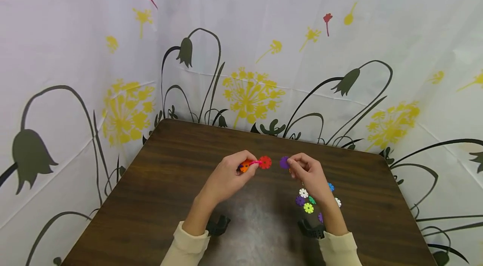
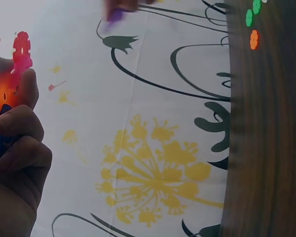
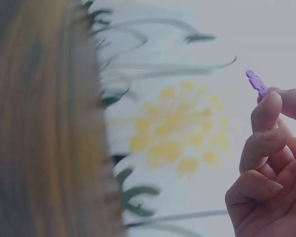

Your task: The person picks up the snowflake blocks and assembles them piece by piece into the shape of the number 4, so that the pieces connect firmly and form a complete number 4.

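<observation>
My left hand grips a small chain of notched plastic discs. At its tip is a red disc, facing the head camera and sticking out past the fingers. A pink disc joins it edge-on, followed by an orange disc. Lower down, a blue disc is partly covered by the curled fingers. Across a short gap, my right hand pinches a purple disc between thumb and index finger. The purple disc is level with the red one and apart from it. Both hands are raised above the table.
Loose discs lie on the brown table around the right forearm, among them a white disc, a yellow-green disc and a blue disc. A flower-printed curtain hangs behind the table's far edge.
</observation>
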The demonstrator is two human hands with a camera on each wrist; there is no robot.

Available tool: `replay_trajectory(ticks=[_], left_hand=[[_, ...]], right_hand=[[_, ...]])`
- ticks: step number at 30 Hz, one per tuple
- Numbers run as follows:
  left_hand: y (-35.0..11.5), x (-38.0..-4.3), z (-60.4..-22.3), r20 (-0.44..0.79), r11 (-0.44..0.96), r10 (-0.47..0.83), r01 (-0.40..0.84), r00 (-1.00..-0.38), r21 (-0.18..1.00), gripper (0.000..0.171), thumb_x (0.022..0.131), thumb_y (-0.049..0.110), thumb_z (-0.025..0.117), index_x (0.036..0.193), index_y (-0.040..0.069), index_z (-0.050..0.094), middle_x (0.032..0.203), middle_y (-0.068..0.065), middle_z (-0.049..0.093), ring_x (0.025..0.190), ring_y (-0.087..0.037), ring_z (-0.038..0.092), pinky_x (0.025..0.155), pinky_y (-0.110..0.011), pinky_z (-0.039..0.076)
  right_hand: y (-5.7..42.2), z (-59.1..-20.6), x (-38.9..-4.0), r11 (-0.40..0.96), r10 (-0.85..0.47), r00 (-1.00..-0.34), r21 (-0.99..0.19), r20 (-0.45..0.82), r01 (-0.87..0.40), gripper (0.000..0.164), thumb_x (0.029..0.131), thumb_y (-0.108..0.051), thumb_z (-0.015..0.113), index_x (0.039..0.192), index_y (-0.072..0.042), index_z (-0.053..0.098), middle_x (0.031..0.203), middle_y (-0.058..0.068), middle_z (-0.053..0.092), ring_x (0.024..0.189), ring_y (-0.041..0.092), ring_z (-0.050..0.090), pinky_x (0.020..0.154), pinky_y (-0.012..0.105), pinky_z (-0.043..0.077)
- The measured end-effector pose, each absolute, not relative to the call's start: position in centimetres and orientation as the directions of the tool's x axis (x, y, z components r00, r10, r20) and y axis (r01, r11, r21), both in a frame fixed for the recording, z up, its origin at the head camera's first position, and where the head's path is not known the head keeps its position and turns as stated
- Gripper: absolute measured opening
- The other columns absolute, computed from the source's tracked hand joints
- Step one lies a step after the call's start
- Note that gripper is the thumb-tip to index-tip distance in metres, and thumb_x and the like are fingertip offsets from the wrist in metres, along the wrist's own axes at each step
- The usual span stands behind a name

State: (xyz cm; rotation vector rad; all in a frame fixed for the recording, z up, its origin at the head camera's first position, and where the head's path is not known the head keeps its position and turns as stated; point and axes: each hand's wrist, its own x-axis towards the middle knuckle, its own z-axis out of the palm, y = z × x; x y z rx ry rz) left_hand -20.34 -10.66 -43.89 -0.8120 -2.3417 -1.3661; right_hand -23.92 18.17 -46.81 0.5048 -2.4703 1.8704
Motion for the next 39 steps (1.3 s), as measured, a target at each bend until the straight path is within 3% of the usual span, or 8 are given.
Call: replay_trajectory(ticks=[8, 12, 16, 25, 33, 39], left_hand=[[-10.5, -20.1, -43.2, 0.524, 0.295, 0.351, 0.623, -0.776, 0.725, 0.005, 0.106, 0.019, 0.069, 0.105, 0.016, 0.072, 0.088, 0.005, 0.065, 0.069, -0.008, 0.055, 0.062, -0.023, 0.048], [-10.4, -19.8, -42.8, 0.517, 0.279, 0.365, 0.621, -0.774, 0.733, 0.006, 0.107, 0.022, 0.069, 0.104, 0.017, 0.072, 0.085, 0.004, 0.063, 0.067, -0.009, 0.054, 0.06, -0.023, 0.046], [-10.4, -19.5, -42.4, 0.504, 0.293, 0.374, 0.615, -0.778, 0.732, 0.005, 0.106, 0.02, 0.07, 0.104, 0.017, 0.072, 0.083, 0.005, 0.06, 0.065, -0.009, 0.052, 0.059, -0.023, 0.044], [-9.9, -19.0, -41.8, 0.503, 0.31, 0.407, 0.633, -0.763, 0.71, 0.007, 0.106, 0.019, 0.07, 0.108, 0.014, 0.065, 0.084, 0.006, 0.059, 0.069, -0.008, 0.052, 0.062, -0.024, 0.045], [-9.3, -18.6, -41.2, 0.513, 0.322, 0.43, 0.657, -0.743, 0.682, 0.008, 0.107, 0.02, 0.068, 0.105, 0.017, 0.062, 0.081, 0.006, 0.053, 0.068, -0.012, 0.05, 0.064, -0.023, 0.043], [-9.1, -18.4, -41.3, 0.524, 0.309, 0.425, 0.663, -0.738, 0.682, 0.008, 0.108, 0.02, 0.067, 0.103, 0.017, 0.062, 0.08, 0.006, 0.053, 0.067, -0.013, 0.05, 0.063, -0.023, 0.043]], right_hand=[[16.8, -43.2, -21.3, 0.075, -0.267, -0.896, -0.919, 0.355, -0.386, 0.012, 0.106, -0.007, 0.067, 0.11, 0.004, 0.067, 0.082, -0.002, 0.073, 0.077, 0.018, 0.07, 0.075, 0.026, 0.061], [16.5, -42.3, -20.6, 0.059, -0.272, -0.863, -0.888, 0.425, -0.456, 0.007, 0.104, 0.001, 0.066, 0.11, 0.005, 0.07, 0.085, -0.003, 0.074, 0.078, 0.011, 0.071, 0.074, 0.023, 0.06], [16.4, -41.7, -20.2, 0.103, -0.293, -0.837, -0.855, 0.462, -0.508, 0.009, 0.103, 0.002, 0.068, 0.109, 0.0, 0.073, 0.088, -0.001, 0.074, 0.08, 0.012, 0.071, 0.074, 0.024, 0.06], [16.6, -41.3, -19.4, 0.218, -0.295, -0.842, -0.826, 0.453, -0.52, 0.011, 0.102, -0.004, 0.072, 0.109, -0.011, 0.077, 0.086, 0.005, 0.074, 0.08, 0.015, 0.069, 0.071, 0.029, 0.057], [16.5, -40.5, -18.4, 0.287, -0.293, -0.837, -0.792, 0.463, -0.539, 0.009, 0.102, -0.007, 0.073, 0.107, -0.014, 0.076, 0.084, 0.002, 0.074, 0.077, 0.013, 0.068, 0.064, 0.026, 0.055], [16.2, -40.8, -18.1, 0.295, -0.277, -0.843, -0.795, 0.46, -0.531, 0.005, 0.103, -0.013, 0.074, 0.104, -0.017, 0.076, 0.082, -0.001, 0.073, 0.077, 0.014, 0.067, 0.065, 0.026, 0.053]])
